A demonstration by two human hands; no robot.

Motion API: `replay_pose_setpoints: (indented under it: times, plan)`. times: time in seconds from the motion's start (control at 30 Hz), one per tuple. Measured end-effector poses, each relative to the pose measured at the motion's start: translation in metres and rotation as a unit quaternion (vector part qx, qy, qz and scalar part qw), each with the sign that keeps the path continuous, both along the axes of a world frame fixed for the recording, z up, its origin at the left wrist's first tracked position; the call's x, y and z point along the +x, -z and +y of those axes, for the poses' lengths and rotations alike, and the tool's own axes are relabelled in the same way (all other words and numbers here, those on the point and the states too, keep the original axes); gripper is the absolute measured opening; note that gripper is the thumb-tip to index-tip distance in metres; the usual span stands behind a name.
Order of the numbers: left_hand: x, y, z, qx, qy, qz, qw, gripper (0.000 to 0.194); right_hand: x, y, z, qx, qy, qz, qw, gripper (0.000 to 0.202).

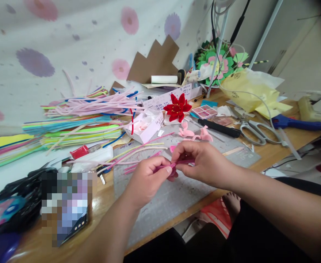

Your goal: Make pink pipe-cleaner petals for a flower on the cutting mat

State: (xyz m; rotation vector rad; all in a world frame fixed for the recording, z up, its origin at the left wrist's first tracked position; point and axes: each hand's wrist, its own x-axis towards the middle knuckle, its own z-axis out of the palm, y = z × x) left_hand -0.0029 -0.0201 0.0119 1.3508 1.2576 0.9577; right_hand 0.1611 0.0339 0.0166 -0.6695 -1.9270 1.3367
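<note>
Pink fuzzy stems [173, 166] are pinched between my two hands, above the grey cutting mat [146, 226]. My left hand [153, 177] grips them with thumb and fingers. Close beside it, my right hand [200, 160] has its thumb and fingertips closed on the same pink stems. Just beyond the hands lie light pink fuzzy shaped pieces [187, 131]. A red fuzzy flower [177, 107] with a yellowish centre is behind those pieces. Several loose pink and cream stems [138, 150] lie on the mat to the left.
Bundles of coloured stems [75, 126] fill the back left. A white box [146, 128] is near the mat's back edge. Scissors [259, 132], a black tool [217, 128] and a blue-handled tool [300, 123] lie right. A blurred-out object [69, 208] is at the left front.
</note>
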Motion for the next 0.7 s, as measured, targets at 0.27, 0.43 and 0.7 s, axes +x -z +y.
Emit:
replay_pose_setpoints:
  times: [0.27, 0.43, 0.7]
  plan:
    - [0.0046, 0.0002, -0.0007, -0.011, -0.052, -0.059, 0.997, 0.008, -0.0022, -0.0008, 0.0007, -0.009, 0.011, -0.010, 1.000, 0.011]
    - [0.0046, -0.0005, 0.0001, -0.078, -0.034, -0.099, 0.991, 0.007, -0.0030, 0.0007, 0.0033, -0.054, 0.007, 0.007, 0.998, 0.010]
    - [0.0036, -0.0018, 0.0017, -0.103, -0.016, -0.168, 0.980, 0.011, -0.0070, 0.0023, 0.0035, -0.137, -0.017, 0.063, 0.989, 0.010]
